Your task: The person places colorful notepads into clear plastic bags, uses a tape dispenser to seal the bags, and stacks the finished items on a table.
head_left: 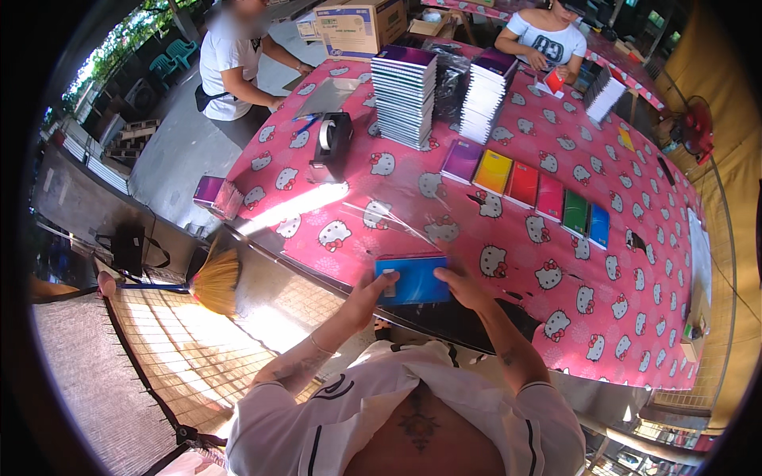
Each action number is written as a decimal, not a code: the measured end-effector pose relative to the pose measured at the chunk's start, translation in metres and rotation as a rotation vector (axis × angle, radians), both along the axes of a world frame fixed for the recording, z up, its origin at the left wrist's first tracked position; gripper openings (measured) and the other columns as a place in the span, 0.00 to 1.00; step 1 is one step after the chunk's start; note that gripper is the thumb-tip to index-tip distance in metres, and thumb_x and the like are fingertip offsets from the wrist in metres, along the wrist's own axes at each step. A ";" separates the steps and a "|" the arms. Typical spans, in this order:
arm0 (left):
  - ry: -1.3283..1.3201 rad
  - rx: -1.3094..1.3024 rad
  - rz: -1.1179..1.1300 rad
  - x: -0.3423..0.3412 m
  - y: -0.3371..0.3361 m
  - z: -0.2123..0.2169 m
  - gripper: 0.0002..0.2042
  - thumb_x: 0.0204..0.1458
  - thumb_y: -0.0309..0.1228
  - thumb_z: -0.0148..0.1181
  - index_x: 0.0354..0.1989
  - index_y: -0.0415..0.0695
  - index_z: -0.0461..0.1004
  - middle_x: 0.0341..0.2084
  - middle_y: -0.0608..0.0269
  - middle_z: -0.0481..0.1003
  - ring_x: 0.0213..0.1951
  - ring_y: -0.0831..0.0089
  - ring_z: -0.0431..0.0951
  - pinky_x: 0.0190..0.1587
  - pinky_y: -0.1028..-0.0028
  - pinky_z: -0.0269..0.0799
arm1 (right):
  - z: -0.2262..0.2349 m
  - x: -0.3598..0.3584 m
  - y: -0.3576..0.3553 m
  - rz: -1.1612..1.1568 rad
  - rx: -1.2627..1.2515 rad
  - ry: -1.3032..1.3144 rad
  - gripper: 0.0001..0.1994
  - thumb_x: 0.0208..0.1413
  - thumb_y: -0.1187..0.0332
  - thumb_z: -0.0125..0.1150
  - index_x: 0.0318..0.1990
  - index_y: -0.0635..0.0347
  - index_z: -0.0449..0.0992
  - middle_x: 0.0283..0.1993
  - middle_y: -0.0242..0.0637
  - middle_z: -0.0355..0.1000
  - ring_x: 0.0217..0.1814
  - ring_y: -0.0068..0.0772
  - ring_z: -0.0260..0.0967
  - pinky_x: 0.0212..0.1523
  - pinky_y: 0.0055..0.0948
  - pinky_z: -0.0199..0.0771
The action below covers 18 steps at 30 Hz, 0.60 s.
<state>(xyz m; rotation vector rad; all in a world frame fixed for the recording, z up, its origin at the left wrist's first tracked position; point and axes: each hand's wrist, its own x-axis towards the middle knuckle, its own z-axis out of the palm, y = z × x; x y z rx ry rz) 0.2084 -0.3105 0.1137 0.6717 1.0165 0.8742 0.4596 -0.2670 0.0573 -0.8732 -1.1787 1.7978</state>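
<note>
Flat blue rectangular notebook (pixel 413 279) at near edge of pink cartoon-print desk (pixel 508 238), left hand (pixel 373 289) gripping its left end, right hand (pixel 463 287) gripping its right end, row of coloured notebooks (pixel 528 188) beyond it

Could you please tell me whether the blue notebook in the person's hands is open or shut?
Shut: the blue rectangular notebook shows only its flat cover, gripped at its side edges by the left hand and right hand.
</note>
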 end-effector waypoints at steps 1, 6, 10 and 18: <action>0.033 -0.043 0.033 -0.014 0.004 -0.012 0.26 0.56 0.42 0.64 0.60 0.44 0.67 0.49 0.61 0.75 0.52 0.73 0.75 0.56 0.66 0.71 | -0.002 -0.020 0.007 0.064 0.069 -0.109 0.36 0.61 0.58 0.61 0.72 0.58 0.52 0.66 0.43 0.61 0.67 0.37 0.61 0.63 0.37 0.67; 0.115 0.089 0.309 -0.086 0.005 -0.049 0.17 0.57 0.36 0.60 0.50 0.40 0.73 0.42 0.63 0.77 0.43 0.74 0.77 0.49 0.71 0.73 | 0.007 -0.105 0.030 0.267 -0.107 -0.147 0.37 0.61 0.54 0.64 0.72 0.55 0.54 0.66 0.44 0.63 0.69 0.39 0.60 0.62 0.37 0.67; 0.015 0.041 0.318 -0.131 0.017 -0.037 0.18 0.55 0.37 0.62 0.50 0.39 0.72 0.43 0.61 0.77 0.44 0.72 0.78 0.48 0.70 0.75 | -0.012 -0.103 0.076 -0.187 0.374 -0.586 0.29 0.60 0.56 0.63 0.66 0.55 0.65 0.60 0.45 0.71 0.64 0.45 0.67 0.57 0.40 0.71; -0.078 0.072 0.291 -0.142 0.037 -0.053 0.20 0.54 0.38 0.63 0.50 0.39 0.71 0.43 0.62 0.76 0.44 0.71 0.78 0.48 0.70 0.76 | -0.056 0.000 0.137 -0.742 0.576 -1.457 0.09 0.57 0.69 0.58 0.45 0.58 0.76 0.44 0.42 0.77 0.47 0.54 0.73 0.45 0.48 0.75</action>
